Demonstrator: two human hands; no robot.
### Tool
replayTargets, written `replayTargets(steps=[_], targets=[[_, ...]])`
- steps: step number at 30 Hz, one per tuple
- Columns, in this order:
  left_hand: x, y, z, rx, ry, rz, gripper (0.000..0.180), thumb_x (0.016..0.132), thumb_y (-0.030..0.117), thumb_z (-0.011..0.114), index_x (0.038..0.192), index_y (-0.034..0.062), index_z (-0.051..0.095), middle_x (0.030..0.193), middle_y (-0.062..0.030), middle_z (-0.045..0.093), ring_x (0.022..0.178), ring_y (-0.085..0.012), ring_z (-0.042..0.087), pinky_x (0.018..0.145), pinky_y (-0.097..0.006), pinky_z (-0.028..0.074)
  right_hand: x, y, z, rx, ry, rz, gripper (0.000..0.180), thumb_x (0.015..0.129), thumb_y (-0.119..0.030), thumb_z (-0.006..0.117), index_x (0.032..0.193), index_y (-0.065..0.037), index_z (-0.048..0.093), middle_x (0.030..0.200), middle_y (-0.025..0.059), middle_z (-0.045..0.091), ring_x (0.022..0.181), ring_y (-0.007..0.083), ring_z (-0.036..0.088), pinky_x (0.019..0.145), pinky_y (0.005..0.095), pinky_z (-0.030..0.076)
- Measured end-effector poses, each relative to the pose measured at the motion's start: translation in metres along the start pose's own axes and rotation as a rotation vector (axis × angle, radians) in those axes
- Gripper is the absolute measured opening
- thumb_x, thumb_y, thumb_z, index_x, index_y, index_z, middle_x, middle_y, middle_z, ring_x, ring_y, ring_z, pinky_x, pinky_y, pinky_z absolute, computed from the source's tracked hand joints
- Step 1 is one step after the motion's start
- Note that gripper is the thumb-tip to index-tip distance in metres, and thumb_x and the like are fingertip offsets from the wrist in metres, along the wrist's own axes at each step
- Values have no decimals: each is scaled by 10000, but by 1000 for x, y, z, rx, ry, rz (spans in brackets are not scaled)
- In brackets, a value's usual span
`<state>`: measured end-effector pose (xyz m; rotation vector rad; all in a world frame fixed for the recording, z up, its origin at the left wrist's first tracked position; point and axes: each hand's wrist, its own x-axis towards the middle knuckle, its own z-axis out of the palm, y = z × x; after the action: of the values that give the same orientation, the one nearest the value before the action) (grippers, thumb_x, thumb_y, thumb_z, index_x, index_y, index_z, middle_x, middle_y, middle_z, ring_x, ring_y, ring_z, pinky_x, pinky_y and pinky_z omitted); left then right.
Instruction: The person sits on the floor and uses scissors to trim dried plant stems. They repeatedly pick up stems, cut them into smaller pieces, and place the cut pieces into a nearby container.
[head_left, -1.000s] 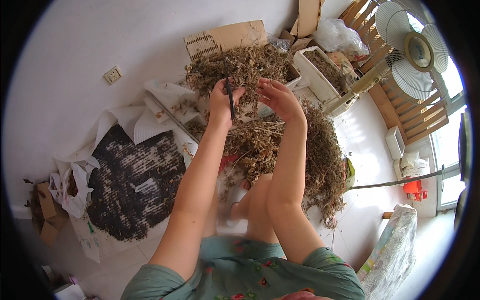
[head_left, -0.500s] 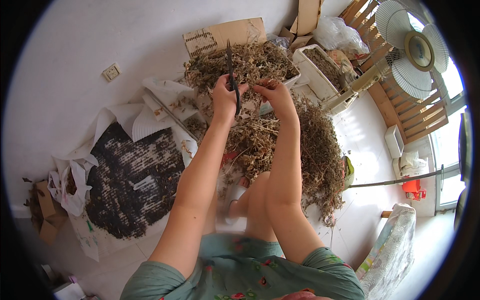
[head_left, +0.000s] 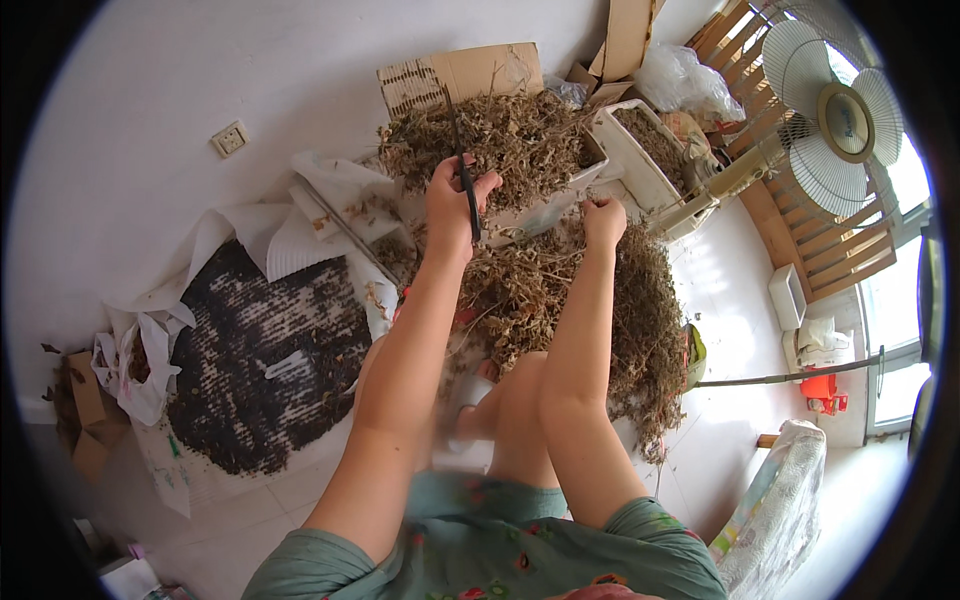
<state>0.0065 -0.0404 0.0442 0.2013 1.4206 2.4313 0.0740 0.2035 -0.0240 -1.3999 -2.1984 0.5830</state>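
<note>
A pair of black scissors (head_left: 464, 180) points away from me, with my left hand (head_left: 450, 212) wrapped round its handles. The blades lie over the upper heap of dried brown plants (head_left: 500, 140), which fills a white box (head_left: 575, 190). My right hand (head_left: 604, 221) is held out to the right of that box, its fingers pinched together; anything in them is too small to make out. Below both hands a larger pile of dried stalks (head_left: 635, 330) spreads over the floor, partly hidden by my right forearm.
Dark loose material covers a sheet (head_left: 270, 370) on the left. Beyond the box lean a cardboard piece (head_left: 500, 68) and a white planter (head_left: 625, 145) of dry matter. A standing fan (head_left: 842, 120) is at the far right, with a wrapped, padded item (head_left: 785, 510) nearer me.
My right hand has moved right and slightly nearer, away from the scissors and the upper heap. My left hand stays almost in place, with the scissors tilted slightly more to the left.
</note>
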Motion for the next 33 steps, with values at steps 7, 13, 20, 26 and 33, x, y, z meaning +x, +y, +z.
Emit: replayTargets(steps=[7, 13, 20, 26, 33], targets=[[3, 4, -11, -14, -42, 6, 311, 865, 75, 676, 1103, 28, 481, 830, -145, 678, 532, -68, 446, 502, -233, 371, -1, -51, -14, 878, -184, -162, 415, 862, -220, 698, 1207, -13, 599, 1184, 146, 628, 1103, 234, 593, 909, 372, 479], [10, 0, -20, -77, -79, -100, 244, 877, 99, 672, 1036, 55, 492, 846, -146, 680, 545, -75, 459, 517, -232, 381, -26, -88, -36, 1340, -505, -235, 497, 980, -254, 549, 1380, 1, 401, 1339, 148, 522, 1233, 216, 499, 1003, 365, 444], [8, 3, -18, -74, -83, -168, 230, 878, 100, 672, 1014, 56, 492, 839, -139, 677, 555, -81, 474, 523, -249, 394, -61, -116, -48, 442, 346, -207, 718, 855, -339, 720, 1381, 15, 382, 1435, 165, 314, 1286, 337, 375, 1024, 470, 393], [9, 1, -17, -29, -72, -173, 252, 873, 95, 677, 1037, 43, 493, 822, -139, 678, 549, -90, 478, 516, -256, 400, -54, -109, -51, 1076, -175, -334, 411, 885, -256, 700, 1171, -1, 552, 1161, 102, 565, 990, 172, 563, 800, 307, 497], [14, -8, -16, -10, -89, -125, 287, 863, 84, 684, 1083, 40, 504, 829, -136, 688, 553, -95, 492, 513, -251, 389, -57, -105, -29, 1308, -458, -250, 281, 874, -190, 716, 1036, -1, 585, 839, 19, 627, 736, 85, 573, 621, 224, 467]])
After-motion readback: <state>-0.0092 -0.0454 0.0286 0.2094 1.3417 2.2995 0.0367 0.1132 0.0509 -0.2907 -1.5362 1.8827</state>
